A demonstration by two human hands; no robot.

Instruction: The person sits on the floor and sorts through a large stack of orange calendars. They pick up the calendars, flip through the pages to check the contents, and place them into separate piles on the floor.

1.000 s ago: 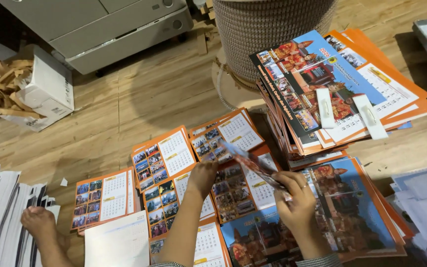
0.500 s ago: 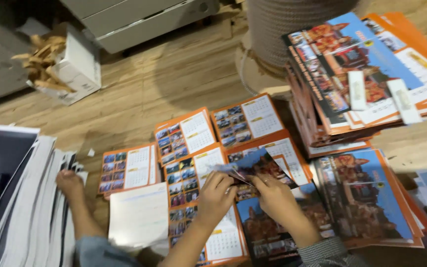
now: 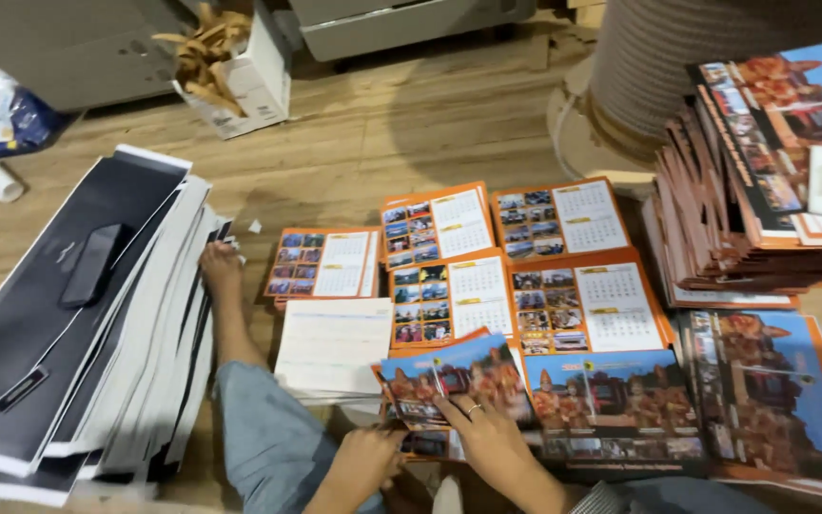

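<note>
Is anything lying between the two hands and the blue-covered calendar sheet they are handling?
Nothing visible does. The right hand rests flat on the blue cover sheet, and the left hand grips its lower left edge. The sheet lies on top of the orange calendar pages, with nothing covering it.

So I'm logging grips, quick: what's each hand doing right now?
Left hand: gripping the lower edge of the blue picture sheet.
Right hand: fingers spread, pressing flat on that same sheet.
</note>
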